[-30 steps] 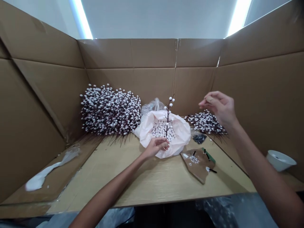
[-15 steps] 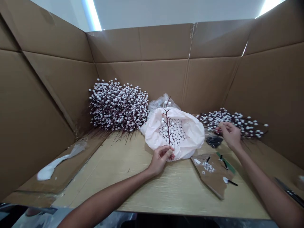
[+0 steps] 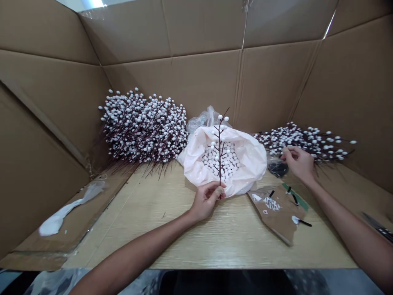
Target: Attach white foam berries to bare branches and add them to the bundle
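My left hand (image 3: 207, 199) pinches the base of a thin dark twig (image 3: 220, 152) that stands upright, with a few white beads on its side shoots. Behind the twig lies an open pale pink bag (image 3: 251, 159) filled with loose white beads. My right hand (image 3: 297, 162) rests with curled fingers at the near edge of a flat pile of beaded twigs (image 3: 307, 141) on the right; what the fingers hold is hidden. A small dark bag (image 3: 277, 169) lies just left of that hand.
A big heap of finished beaded twigs (image 3: 144, 128) stands at the back left. A cardboard scrap (image 3: 278, 219) with white glue blobs and black sticks lies front right. Tall cardboard walls (image 3: 39, 123) surround the wooden table (image 3: 172, 233). A white plastic strip (image 3: 66, 209) lies at left.
My right hand dropped from mid-air down to the right-hand twig pile and stays there. The left hand kept the twig upright. My view tilted downward.
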{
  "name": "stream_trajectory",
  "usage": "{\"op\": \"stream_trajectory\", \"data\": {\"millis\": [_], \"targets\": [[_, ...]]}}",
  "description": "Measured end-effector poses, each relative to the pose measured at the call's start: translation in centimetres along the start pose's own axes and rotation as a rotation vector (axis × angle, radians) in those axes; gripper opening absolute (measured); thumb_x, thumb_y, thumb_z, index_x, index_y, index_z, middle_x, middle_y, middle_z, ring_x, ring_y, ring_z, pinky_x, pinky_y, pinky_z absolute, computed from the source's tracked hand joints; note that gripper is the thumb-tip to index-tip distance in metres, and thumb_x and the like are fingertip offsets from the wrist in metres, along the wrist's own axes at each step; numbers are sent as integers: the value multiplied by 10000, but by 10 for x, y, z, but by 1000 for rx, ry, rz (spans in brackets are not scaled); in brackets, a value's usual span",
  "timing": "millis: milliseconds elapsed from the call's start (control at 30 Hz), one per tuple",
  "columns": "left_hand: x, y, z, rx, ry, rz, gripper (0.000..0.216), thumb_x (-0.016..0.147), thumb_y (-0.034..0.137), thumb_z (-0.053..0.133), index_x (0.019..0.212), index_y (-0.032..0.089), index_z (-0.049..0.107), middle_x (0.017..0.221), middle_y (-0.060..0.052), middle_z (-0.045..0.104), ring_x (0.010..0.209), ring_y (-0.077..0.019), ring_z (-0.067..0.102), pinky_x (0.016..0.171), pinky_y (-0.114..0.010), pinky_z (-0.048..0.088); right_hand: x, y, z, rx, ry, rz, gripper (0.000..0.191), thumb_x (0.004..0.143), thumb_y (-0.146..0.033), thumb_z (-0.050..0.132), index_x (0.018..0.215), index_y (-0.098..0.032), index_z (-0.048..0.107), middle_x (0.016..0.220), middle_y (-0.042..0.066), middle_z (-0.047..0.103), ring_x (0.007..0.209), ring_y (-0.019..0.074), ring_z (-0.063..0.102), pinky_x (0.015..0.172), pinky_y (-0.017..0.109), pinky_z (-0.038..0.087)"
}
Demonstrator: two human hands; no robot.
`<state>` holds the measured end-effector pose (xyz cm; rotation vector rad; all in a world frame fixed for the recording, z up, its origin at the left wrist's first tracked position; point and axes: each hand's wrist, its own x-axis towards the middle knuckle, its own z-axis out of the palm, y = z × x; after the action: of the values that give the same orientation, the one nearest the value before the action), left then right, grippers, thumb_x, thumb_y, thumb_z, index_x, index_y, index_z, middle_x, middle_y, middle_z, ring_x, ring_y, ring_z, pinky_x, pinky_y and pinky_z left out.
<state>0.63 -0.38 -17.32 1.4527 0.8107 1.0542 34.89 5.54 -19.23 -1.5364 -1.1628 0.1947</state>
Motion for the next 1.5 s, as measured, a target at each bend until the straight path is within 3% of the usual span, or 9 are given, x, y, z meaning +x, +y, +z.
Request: {"op": "stream_trajectory", "data": {"millis": [367, 667, 1233, 1500], "targets": [[1, -1, -1, 15, -22, 14, 382, 750, 487, 663, 863, 122, 657, 644, -28, 616, 611, -128, 554, 628, -252, 458, 2, 10, 2, -107, -8, -47, 182, 762, -369, 518, 704, -203, 566, 626, 35, 624, 594, 202, 608, 588, 305, 491], [1, -1, -2, 2, -20, -3, 393, 740, 497, 668, 873, 128, 653, 656, -31, 624, 626, -135, 569, 640, -256, 468, -2, 4, 0, -272, 23, -58, 130, 705, -299, 513, 625, -213, 568, 561, 8, 611, 602, 201, 604, 598, 277, 470], [1, 0, -1, -4, -19, -5, 406, 736, 498, 672, 873, 117, 653, 652, -34, 622, 619, -131, 564, 634, -250, 460, -4, 12, 7, -71, -6, 59, 191, 725, -354, 544, 790, -192, 621, 589, 16, 613, 545, 194, 604, 521, 288, 505], [1, -3, -2, 17, -32, 6, 424, 752, 498, 655, 890, 97, 641, 664, -34, 621, 627, -121, 563, 635, -239, 455, -5, 10, 11, 25, 6, 66, 144, 683, -328, 568, 697, -192, 613, 541, 8, 593, 493, 174, 568, 442, 272, 499]]}}
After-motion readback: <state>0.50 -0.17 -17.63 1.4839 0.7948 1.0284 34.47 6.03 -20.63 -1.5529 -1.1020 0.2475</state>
